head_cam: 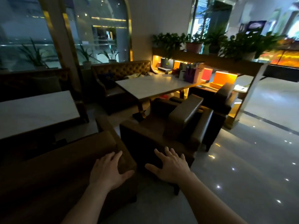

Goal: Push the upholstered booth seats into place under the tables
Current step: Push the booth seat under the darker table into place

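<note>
A brown upholstered booth seat fills the lower left, beside a white-topped table. My left hand lies flat on its right end, fingers spread. A dark brown armchair seat stands ahead, facing a second white table. My right hand rests open on that armchair's near armrest. A second armchair sits further right at the same table. Neither hand grips anything.
A tufted bench backs the far table against glass windows. A lit shelf unit with potted plants on top stands at right. Glossy grey floor stretches to the right.
</note>
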The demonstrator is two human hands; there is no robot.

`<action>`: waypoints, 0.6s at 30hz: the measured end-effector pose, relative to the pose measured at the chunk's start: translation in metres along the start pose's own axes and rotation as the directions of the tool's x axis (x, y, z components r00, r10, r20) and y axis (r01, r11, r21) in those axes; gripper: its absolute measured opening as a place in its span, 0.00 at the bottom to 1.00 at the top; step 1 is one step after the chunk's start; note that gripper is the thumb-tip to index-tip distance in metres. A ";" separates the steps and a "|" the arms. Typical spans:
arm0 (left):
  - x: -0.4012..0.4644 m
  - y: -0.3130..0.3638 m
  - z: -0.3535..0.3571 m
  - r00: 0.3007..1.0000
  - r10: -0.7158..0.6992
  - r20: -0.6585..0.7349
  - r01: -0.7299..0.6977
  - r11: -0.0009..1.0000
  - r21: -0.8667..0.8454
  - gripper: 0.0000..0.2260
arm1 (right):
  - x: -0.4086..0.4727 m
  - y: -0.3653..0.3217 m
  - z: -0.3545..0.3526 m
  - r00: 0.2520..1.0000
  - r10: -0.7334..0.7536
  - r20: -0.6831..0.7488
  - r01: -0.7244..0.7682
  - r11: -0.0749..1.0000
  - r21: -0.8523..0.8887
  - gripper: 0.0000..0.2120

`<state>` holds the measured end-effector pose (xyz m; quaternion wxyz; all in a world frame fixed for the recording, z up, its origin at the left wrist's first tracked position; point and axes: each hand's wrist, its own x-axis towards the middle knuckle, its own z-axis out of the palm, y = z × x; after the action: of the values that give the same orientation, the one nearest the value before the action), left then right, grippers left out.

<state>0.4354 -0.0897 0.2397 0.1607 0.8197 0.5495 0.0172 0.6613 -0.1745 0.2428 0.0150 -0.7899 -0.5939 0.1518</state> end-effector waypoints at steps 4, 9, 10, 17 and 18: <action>0.021 0.100 0.018 0.998 0.061 0.020 -0.061 0.998 0.022 0.45 | -0.012 0.104 -0.026 0.998 0.064 -0.013 -0.064 0.998 0.015 0.45; 0.058 0.204 0.041 0.986 0.157 0.062 -0.159 0.987 0.026 0.46 | -0.012 0.208 -0.042 0.988 0.149 -0.030 -0.147 0.987 0.059 0.46; 0.067 0.222 0.047 0.982 0.171 0.075 -0.172 0.985 0.016 0.46 | -0.008 0.227 -0.044 0.986 0.161 -0.030 -0.159 0.985 0.062 0.46; 0.155 0.320 0.095 0.961 0.248 0.122 -0.245 0.969 -0.034 0.45 | 0.051 0.344 -0.053 0.976 0.213 -0.033 -0.212 0.977 0.037 0.46; 0.172 0.331 0.103 0.959 0.250 0.130 -0.247 0.968 -0.045 0.45 | 0.067 0.361 -0.054 0.976 0.217 -0.031 -0.216 0.976 0.037 0.47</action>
<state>0.8214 -0.0727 0.2102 0.2055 0.8792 0.4298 -0.0105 1.0289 -0.2086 0.2056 0.0222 -0.8522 -0.5012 0.1485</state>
